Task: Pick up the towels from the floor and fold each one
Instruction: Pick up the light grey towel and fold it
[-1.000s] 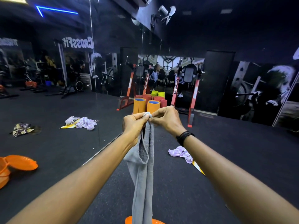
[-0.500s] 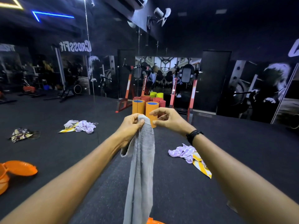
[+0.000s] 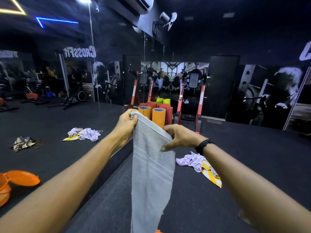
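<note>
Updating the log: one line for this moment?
left hand grips grey towel top corner | right hand pinches its edge | towel hangs | lilac towel on floor

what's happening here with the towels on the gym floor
A person is holding up a grey towel in front of them, the left hand gripping one top corner and the right hand pinching the top edge further along, so it hangs down lengthwise. It is not folded yet. A lilac towel and a yellow striped one lie crumpled on the black floor to the right.
</note>
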